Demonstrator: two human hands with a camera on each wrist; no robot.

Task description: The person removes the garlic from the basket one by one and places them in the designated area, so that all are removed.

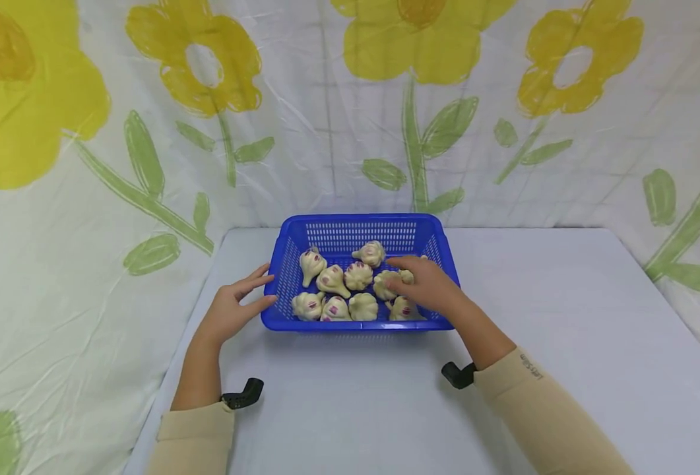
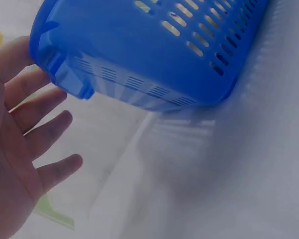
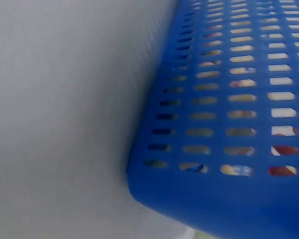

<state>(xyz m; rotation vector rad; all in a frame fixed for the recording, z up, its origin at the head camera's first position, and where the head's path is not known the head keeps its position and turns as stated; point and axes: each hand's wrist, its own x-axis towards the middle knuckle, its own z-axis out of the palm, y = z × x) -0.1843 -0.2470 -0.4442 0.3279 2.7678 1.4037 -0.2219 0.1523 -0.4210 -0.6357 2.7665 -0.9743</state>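
Observation:
A blue plastic basket [image 1: 360, 326] holds several garlic bulbs [image 1: 358, 276], cream with purple patches. At its left rim is my left hand [image 1: 227, 310], fingers spread and fairly straight, fingertips right at the edge; the left wrist view shows this hand's palm side beside the basket's end wall [image 2: 99, 45]. My right hand [image 1: 429, 284] reaches over the right rim into the basket, thumb and fingers apart above a garlic bulb [image 1: 407, 276]. Its thumb overlaps another bulb [image 1: 383, 290]. In the right wrist view only the slotted basket wall [image 3: 214, 184] appears; the hand is hidden there.
The basket stands on a white-covered table [image 1: 350, 409], near its back edge. Behind hangs a white cloth [image 1: 320, 152] with painted yellow flowers. Black camera mounts [image 1: 244, 394] stick out from both wrists, below the beige sleeves [image 1: 192, 439].

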